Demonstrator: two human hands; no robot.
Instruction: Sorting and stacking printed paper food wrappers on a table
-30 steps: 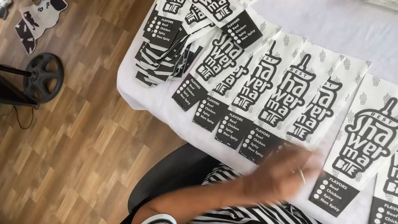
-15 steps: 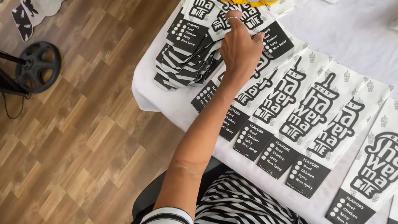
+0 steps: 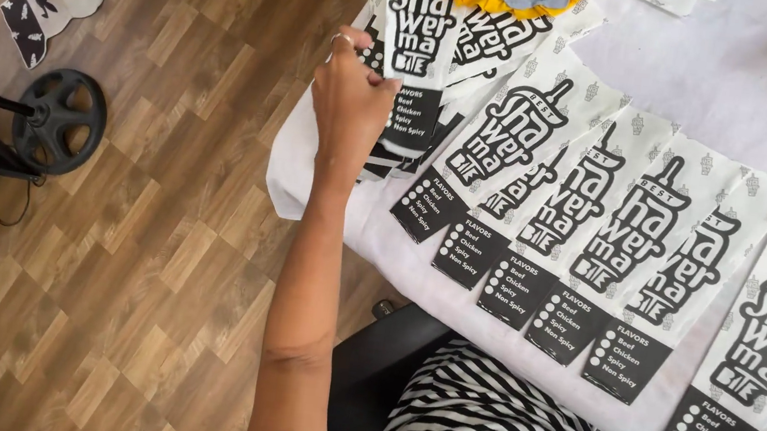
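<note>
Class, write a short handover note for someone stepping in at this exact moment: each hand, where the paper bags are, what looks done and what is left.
Left hand: grip closed on one printed paper bag, lifted off the stack of bags at the table's left corner.
Right hand: not in view.
Done: a row of bags lies overlapped along the white-covered table edge.
Left: the held bag is not laid down; the stack still holds more.
</note>
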